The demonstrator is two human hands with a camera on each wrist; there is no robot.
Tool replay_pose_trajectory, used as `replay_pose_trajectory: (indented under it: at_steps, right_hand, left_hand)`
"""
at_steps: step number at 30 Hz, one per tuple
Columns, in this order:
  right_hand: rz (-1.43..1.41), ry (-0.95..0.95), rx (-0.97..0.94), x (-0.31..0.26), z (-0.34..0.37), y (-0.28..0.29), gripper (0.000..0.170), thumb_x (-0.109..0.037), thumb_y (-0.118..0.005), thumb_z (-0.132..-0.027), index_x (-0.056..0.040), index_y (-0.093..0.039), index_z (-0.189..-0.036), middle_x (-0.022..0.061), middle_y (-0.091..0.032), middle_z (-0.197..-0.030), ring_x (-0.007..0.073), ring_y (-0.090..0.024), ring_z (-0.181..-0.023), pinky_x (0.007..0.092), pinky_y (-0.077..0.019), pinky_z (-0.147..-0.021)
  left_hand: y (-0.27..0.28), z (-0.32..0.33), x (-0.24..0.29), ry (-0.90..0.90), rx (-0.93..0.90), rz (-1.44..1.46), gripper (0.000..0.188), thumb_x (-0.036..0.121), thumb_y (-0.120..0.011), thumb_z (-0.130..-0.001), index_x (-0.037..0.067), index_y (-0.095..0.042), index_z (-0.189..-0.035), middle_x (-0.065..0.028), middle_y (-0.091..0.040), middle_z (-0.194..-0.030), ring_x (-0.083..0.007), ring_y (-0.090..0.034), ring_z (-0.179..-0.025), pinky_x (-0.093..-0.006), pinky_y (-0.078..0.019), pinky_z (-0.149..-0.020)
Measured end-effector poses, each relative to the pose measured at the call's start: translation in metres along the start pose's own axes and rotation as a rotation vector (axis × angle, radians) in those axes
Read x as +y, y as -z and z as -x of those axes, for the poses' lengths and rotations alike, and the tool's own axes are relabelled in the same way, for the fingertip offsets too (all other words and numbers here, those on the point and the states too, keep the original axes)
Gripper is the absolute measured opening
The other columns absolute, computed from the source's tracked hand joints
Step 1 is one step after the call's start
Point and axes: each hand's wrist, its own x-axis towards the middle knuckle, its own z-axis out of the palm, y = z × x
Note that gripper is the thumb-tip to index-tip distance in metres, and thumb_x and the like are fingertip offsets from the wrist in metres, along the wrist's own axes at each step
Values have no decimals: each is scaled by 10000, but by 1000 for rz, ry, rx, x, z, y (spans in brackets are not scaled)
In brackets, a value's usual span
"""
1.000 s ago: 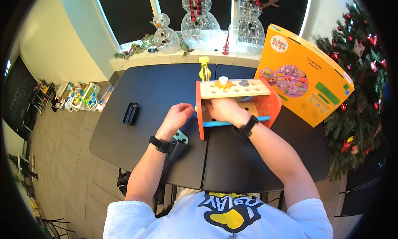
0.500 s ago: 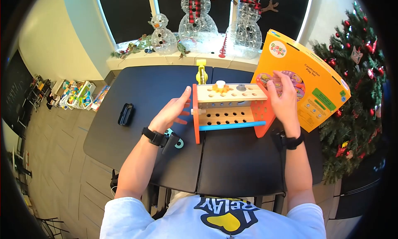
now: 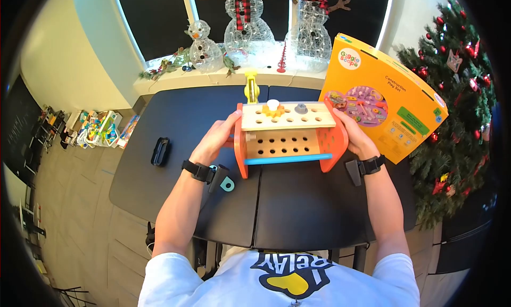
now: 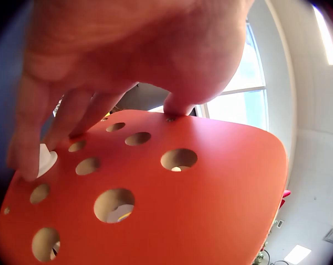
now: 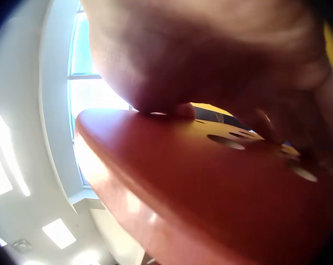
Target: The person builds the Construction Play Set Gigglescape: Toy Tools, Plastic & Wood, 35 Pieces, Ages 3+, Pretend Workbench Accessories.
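Note:
Both hands hold a wooden toy bench with red end panels, a pale holed top (image 3: 287, 116) and a blue front bar (image 3: 288, 159). My left hand (image 3: 216, 139) presses the left red panel; in the left wrist view its fingers and thumb lie on the holed panel (image 4: 210, 204). On the other side my right hand (image 3: 356, 137) rests against the right panel, also seen at close range as a red panel (image 5: 172, 176) in the right wrist view. An orange gear with a white knob (image 3: 273, 109) and a grey piece (image 3: 301, 108) sit on top.
A yellow toy piece (image 3: 251, 89) stands behind the bench. At the right leans an orange box (image 3: 372, 89). A black case (image 3: 160, 151) lies at the left, and a teal piece (image 3: 227, 184) beside the left wrist. Snowman figures stand on the sill behind.
The right hand came out of the bench's inside and moved to its right panel. The left hand closed in on the left panel. The bench now appears slightly further left and turned.

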Motion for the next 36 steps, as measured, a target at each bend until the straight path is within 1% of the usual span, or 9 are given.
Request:
replay_pose_trajectory:
  at_steps: [8, 11, 15, 19, 22, 27, 29, 32, 36]
  right_hand:
    - [10, 190, 0, -10, 13, -13, 573, -472, -511, -1096, -85, -490, -1518, 54, -572, -1444, 151, -555, -1312, 348, -442, -1095]
    - [65, 212, 30, -12, 25, -18, 492, -511, -480, -1101, -127, -551, -1399, 34, -597, -1352, 144, -549, -1272, 365, -436, -1069]
    - [106, 202, 137, -8, 35, -25, 411, -517, -485, -1105, -126, -541, -1218, 37, -579, -1283, 128, -493, -1246, 358, -388, -1082]
    - [256, 261, 188, 7, 31, -16, 377, -472, -513, -1105, -107, -527, -1197, 72, -587, -1233, 137, -501, -1171, 343, -394, -1050]
    - [411, 255, 235, 6, 38, -20, 374, -448, -526, -1103, -90, -517, -1211, 102, -616, -1158, 154, -530, -1120, 339, -413, -1020]
    - [611, 229, 277, 1, 44, -24, 412, -436, -529, -1100, -74, -499, -1295, 176, -695, -1128, 213, -629, -1064, 344, -462, -963]
    - [671, 230, 278, 1, 46, -24, 432, -433, -521, -1102, -73, -482, -1339, 214, -704, -1187, 245, -654, -1103, 349, -471, -974]
    - [712, 294, 244, 6, 44, -20, 477, -432, -508, -1106, -71, -468, -1414, 238, -668, -1322, 280, -655, -1198, 369, -471, -1022]
    - [854, 441, 217, -2, 47, -28, 509, -435, -469, -1115, -54, -535, -1445, 199, -568, -1501, 310, -603, -1324, 393, -437, -1112]
  left_hand:
    - [5, 13, -5, -371, -25, 9, 621, 363, -689, -989, -31, -579, -1457, -111, -686, -1340, -202, -639, -1212, -391, -472, -1086]
    - [10, 24, -6, -401, -126, 56, 837, 203, -841, -864, 47, -450, -1588, -113, -561, -1528, -219, -505, -1420, -450, -421, -1172]
    - [5, 40, -16, -374, -107, 45, 1008, 110, -930, -748, 75, -402, -1607, -108, -457, -1627, -243, -419, -1504, -453, -386, -1221]
    - [0, 46, -30, -451, -97, -44, 1021, 162, -955, -730, 61, -410, -1587, -152, -339, -1687, -282, -346, -1550, -465, -382, -1234]
    - [1, 46, -34, -506, -64, -101, 1040, 217, -959, -726, 117, -418, -1609, -100, -494, -1600, -234, -484, -1446, -473, -398, -1217]
    - [15, 63, -26, -450, -38, -355, 894, 340, -889, -827, 51, -472, -1562, -184, -570, -1510, -302, -566, -1379, -439, -494, -1115]
    - [27, 67, -33, -435, -9, -504, 847, 452, -858, -838, 13, -543, -1490, -183, -688, -1327, -328, -663, -1225, -431, -529, -1032]
    - [32, 81, -42, -309, 10, -725, 787, 377, -852, -844, 20, -553, -1478, -160, -695, -1253, -302, -682, -1165, -432, -508, -1066]
    - [14, 101, -58, -207, 145, -1183, 916, 509, -886, -740, 21, -572, -1449, -196, -600, -1379, -391, -572, -1292, -464, -504, -1078]
